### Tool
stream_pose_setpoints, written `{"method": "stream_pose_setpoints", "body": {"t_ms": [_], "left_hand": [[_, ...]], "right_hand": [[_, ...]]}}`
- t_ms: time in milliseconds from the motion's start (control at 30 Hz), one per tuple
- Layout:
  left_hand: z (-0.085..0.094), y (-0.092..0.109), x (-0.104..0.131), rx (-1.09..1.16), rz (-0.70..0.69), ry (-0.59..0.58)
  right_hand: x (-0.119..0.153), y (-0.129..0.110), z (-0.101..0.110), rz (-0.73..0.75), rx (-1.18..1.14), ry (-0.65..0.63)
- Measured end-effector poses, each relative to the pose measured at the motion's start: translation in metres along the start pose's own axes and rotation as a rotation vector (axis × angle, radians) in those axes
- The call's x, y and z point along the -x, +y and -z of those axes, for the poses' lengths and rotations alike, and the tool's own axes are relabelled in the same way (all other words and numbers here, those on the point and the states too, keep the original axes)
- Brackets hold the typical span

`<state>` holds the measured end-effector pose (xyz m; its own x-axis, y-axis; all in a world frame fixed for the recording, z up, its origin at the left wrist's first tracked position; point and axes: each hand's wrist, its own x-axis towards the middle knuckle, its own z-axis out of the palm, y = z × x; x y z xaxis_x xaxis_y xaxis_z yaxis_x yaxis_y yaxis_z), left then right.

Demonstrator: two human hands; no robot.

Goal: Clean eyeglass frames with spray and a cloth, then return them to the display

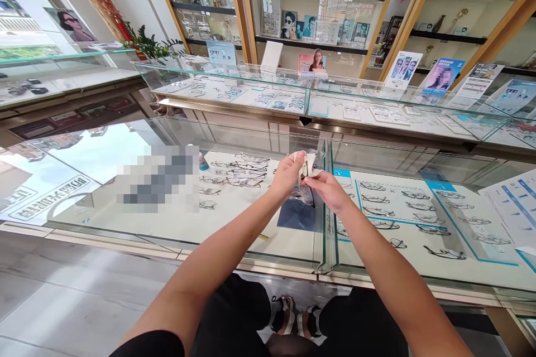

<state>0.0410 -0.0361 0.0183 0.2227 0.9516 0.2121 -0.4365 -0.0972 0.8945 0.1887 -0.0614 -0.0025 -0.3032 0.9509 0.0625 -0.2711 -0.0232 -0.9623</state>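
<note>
Above the glass counter, my left hand (288, 174) is closed on a crumpled pale cloth (310, 164). My right hand (329, 188) is pinched on the lower edge of the same cloth, close beside the left. Clear, shiny material, perhaps a pair of glasses or plastic, shows between and below the fingers; its shape is too small to make out. Under the hands a dark blue cloth (298, 216) lies flat on the counter. A small bottle (203, 162) stands on the counter to the left.
Rows of eyeglasses (238, 173) lie inside the glass case (329, 245). More eyeglasses (379, 199) are at the right. A printed sheet (513, 206) stands at the far right. Behind runs a second display case (234, 107).
</note>
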Motion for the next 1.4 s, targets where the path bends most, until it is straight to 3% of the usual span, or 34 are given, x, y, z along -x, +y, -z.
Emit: {"method": "stream_pose_setpoints", "body": {"t_ms": [167, 267, 367, 533, 733, 967, 1133, 1400], "left_hand": [[0.008, 0.001, -0.005, 0.057, 0.051, -0.148], [0.009, -0.001, -0.004, 0.082, 0.073, -0.179], [0.006, -0.003, -0.001, 0.059, 0.044, -0.146], [0.005, -0.005, -0.001, -0.007, 0.041, 0.013], [0.012, -0.009, -0.01, 0.175, 0.081, -0.06], [0.018, -0.008, -0.014, 0.211, 0.079, -0.007], [0.015, -0.006, -0.005, 0.084, 0.139, -0.138], [-0.004, -0.009, 0.014, 0.027, 0.294, -0.295]], "right_hand": [[0.002, -0.011, 0.009, -0.01, -0.085, 0.022], [0.001, -0.014, 0.014, -0.035, -0.119, 0.023], [0.001, -0.01, 0.011, -0.031, -0.088, 0.003], [0.001, -0.001, 0.001, -0.032, -0.013, -0.013], [0.0, -0.006, 0.013, 0.004, -0.062, 0.045], [0.005, -0.031, 0.029, 0.131, -0.103, 0.129], [0.007, -0.041, 0.034, 0.253, -0.076, 0.194], [0.004, -0.035, 0.023, 0.198, -0.099, 0.259]]}}
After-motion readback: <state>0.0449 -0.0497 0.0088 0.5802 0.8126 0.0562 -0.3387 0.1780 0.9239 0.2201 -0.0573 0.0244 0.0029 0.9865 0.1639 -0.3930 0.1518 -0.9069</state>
